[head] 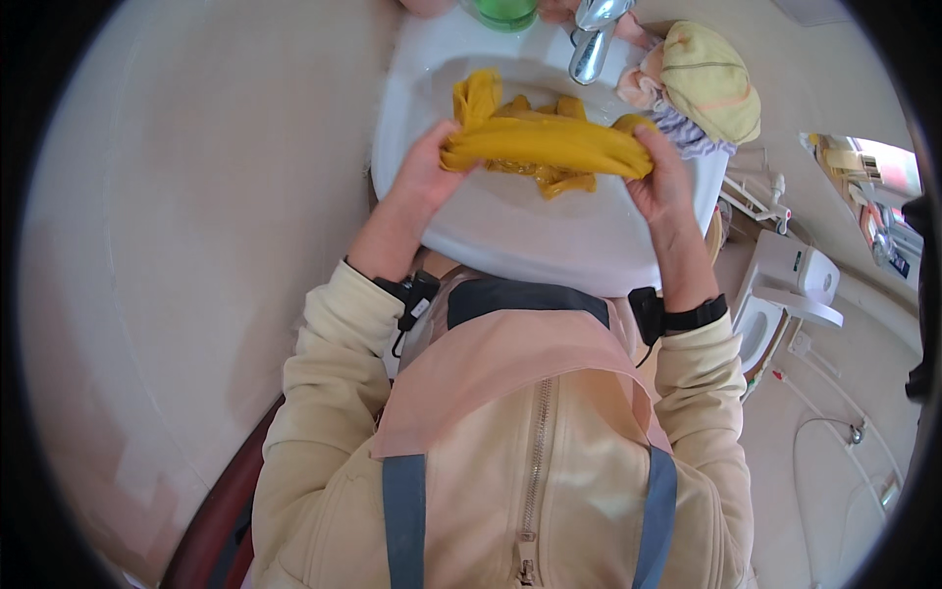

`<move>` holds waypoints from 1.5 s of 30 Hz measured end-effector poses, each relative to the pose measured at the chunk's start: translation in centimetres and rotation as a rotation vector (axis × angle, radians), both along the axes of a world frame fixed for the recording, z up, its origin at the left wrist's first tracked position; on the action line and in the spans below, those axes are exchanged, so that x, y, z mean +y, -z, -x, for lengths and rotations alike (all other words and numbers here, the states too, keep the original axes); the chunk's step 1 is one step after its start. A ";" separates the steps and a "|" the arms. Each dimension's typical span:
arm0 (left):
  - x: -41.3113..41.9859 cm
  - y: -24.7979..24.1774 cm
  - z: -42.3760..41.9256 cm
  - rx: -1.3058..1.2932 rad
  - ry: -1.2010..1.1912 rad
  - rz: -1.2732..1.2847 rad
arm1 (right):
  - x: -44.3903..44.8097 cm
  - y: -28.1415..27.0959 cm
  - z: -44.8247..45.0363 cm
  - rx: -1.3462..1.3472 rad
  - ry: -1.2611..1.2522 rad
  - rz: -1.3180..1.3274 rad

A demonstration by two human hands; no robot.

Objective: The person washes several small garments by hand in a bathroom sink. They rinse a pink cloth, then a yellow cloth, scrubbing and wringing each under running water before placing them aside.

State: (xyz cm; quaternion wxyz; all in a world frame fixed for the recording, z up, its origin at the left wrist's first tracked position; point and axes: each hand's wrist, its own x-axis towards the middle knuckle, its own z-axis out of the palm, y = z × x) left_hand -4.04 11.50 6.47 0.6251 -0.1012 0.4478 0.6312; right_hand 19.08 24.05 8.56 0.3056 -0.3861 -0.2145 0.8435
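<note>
A mustard-yellow cloth [548, 143] is stretched sideways between my two hands over the white washbasin [537, 235]. My left hand [434, 163] grips its left end, where a loose fold stands up beyond the fingers. My right hand [661, 173] grips the bunched right end, thumb on top. Wet-looking yellow folds hang below and behind the taut part, down in the bowl. Whether these folds belong to the same piece I cannot tell. The chrome faucet [591, 55] reaches over the back of the basin, just beyond the cloth.
Crumpled cloths, one pale yellow [710, 81] and one purple-and-white striped [684, 129], lie on the basin's right rim. A green container [506, 13] stands at the back. To the right are a toilet [762, 324] and white wall pipes [765, 210]. A bare wall [199, 184] rises close on the left.
</note>
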 end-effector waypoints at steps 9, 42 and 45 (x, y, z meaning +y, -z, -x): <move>-0.7 6.5 -3.4 -0.333 0.091 0.094 | -4.3 11.9 -1.7 -0.419 -0.524 0.545; 2.7 6.9 -9.2 -0.182 0.104 0.064 | -5.4 5.3 5.5 -1.122 -0.346 -1.125; 2.1 8.2 -8.9 -0.239 0.123 0.035 | -7.1 3.3 6.1 -1.168 -0.437 -1.146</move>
